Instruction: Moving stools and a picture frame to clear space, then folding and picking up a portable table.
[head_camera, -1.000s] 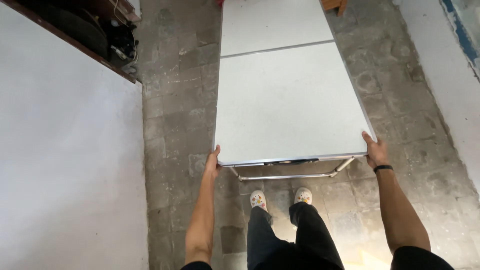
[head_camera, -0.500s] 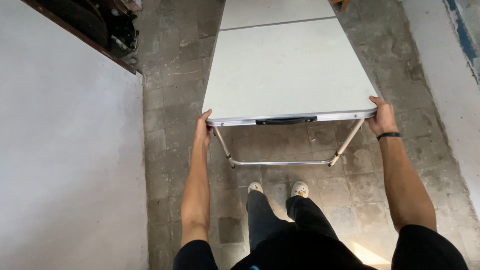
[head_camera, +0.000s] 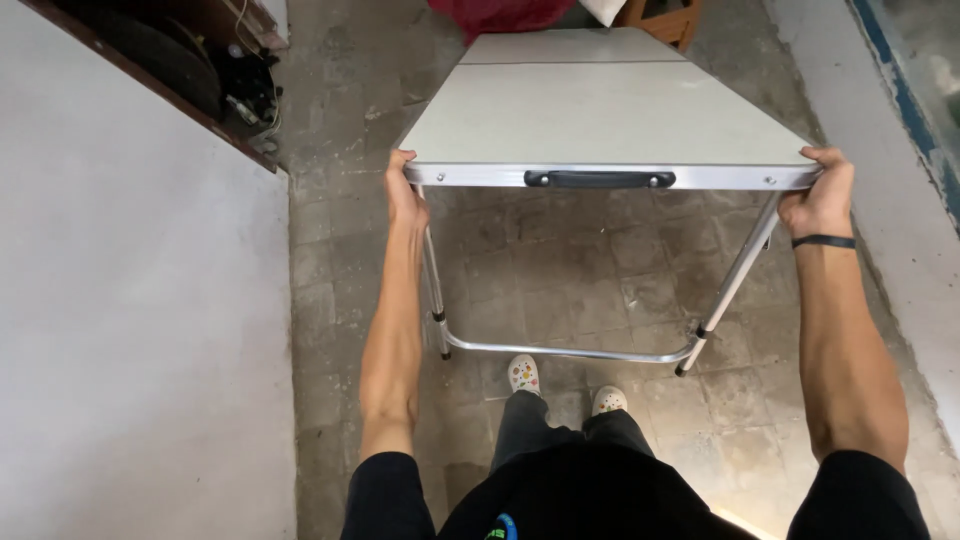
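The left hand (head_camera: 405, 190) and the right hand (head_camera: 822, 195) each have a tight grip on a near corner of the white folding table (head_camera: 600, 120). It stands on the stone floor (head_camera: 560, 270), above two white shoes (head_camera: 523, 374).

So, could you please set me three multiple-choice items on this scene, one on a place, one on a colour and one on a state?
1. Where does the left hand grip the folding table?
A. near corner
B. far end
C. leg brace

2. What colour is the carry handle?
A. red
B. black
C. white

3. How are the table's legs?
A. folded flat
B. removed
C. unfolded

Answers: 1 A, its fingers wrap the near edge at the corner, as the right hand does opposite. 2 B, a dark handle sits on the silver rim. 3 C, they slant down to a crossbar by the stone floor.
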